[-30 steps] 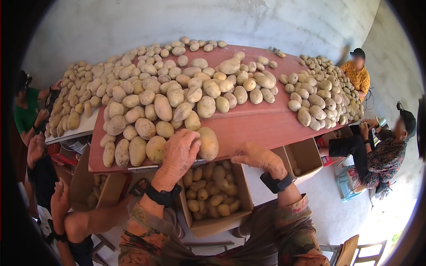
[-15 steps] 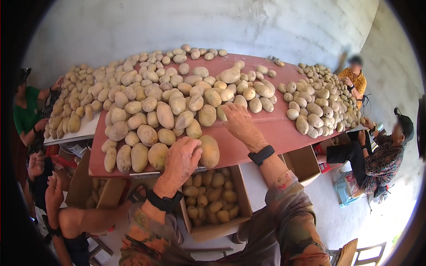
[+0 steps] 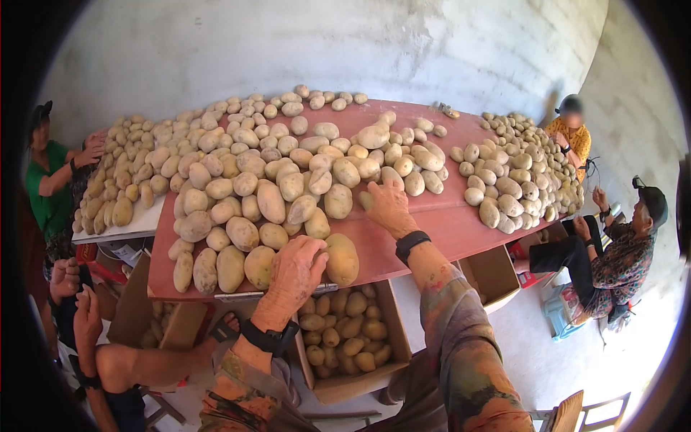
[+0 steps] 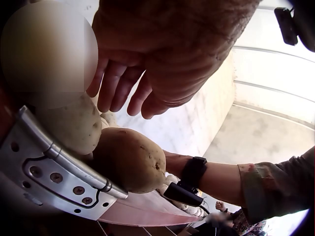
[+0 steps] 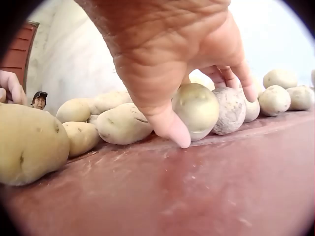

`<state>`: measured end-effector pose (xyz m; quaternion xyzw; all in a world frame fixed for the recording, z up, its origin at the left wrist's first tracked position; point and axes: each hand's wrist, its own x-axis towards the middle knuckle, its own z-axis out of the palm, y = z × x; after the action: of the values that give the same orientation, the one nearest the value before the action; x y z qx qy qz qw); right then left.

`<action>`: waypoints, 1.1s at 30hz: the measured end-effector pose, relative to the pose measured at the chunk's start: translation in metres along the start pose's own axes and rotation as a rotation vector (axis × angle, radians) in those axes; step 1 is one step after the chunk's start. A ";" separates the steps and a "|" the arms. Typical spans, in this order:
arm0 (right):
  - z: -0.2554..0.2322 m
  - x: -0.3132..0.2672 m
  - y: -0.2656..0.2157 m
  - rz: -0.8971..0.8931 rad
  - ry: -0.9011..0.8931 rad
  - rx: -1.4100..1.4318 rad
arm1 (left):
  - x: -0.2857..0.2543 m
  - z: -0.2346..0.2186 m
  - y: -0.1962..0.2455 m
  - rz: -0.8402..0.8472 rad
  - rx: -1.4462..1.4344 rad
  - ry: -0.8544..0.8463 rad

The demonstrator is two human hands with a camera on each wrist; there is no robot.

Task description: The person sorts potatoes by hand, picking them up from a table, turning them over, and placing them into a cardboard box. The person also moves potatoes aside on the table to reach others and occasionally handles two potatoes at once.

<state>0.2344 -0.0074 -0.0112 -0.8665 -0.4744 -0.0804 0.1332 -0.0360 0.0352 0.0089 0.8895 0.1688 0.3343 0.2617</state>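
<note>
In the head view my left hand (image 3: 294,277) rests over potatoes at the table's front edge, just left of a large potato (image 3: 342,259). The left wrist view shows its relaxed fingers (image 4: 118,83) hanging above a potato (image 4: 130,160), holding nothing. Reaching to the pile's near right edge, my right hand (image 3: 389,205) spreads over potatoes. Seen from the right wrist, the thumb (image 5: 172,129) points down beside a greenish potato (image 5: 197,109), and the fingers extend over a greyish one (image 5: 229,111). Firm contact cannot be told.
A carton (image 3: 403,360) of potatoes stands below the table (image 3: 403,252). Another potato pile (image 3: 515,169) covers the table's right part. People sit at both sides, and more cartons (image 3: 489,273) stand beneath. A metal latch (image 4: 64,167) lines the table edge.
My right hand has moved from the table's front edge up and left onto the potatoes. My left hand has stayed beside the large potato. The head view has shifted slightly.
</note>
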 end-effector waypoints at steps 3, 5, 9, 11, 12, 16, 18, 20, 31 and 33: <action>-0.013 -0.025 0.015 0.065 -0.011 0.002 | -0.002 0.000 0.001 0.015 -0.002 -0.003; -0.022 -0.041 0.023 0.098 0.029 -0.010 | -0.002 0.000 0.003 0.019 -0.013 -0.014; -0.029 -0.066 0.038 0.076 0.075 -0.032 | -0.003 0.003 0.003 0.023 -0.012 -0.006; -0.028 -0.074 0.041 0.102 0.085 0.040 | -0.004 0.004 0.003 0.013 -0.015 -0.008; -0.029 -0.078 0.042 0.115 0.091 0.076 | -0.004 0.004 0.004 0.008 -0.014 -0.012; -0.021 -0.089 0.051 0.187 0.161 0.290 | -0.005 0.003 0.004 -0.001 -0.035 -0.013; -0.016 -0.095 0.058 0.198 0.221 0.328 | -0.002 0.003 0.003 0.008 -0.038 0.013; -0.015 -0.097 0.066 0.221 0.267 0.433 | -0.002 0.003 0.002 0.018 -0.021 0.043; -0.057 -0.090 0.070 0.467 0.112 1.663 | 0.003 0.009 0.004 0.022 -0.005 0.061; -0.063 -0.093 0.064 0.333 -0.012 1.934 | 0.003 0.010 0.005 0.009 -0.002 0.052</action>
<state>0.2376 -0.1342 0.0136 -0.4401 -0.2081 0.3671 0.7926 -0.0264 0.0291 0.0063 0.8812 0.1711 0.3585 0.2565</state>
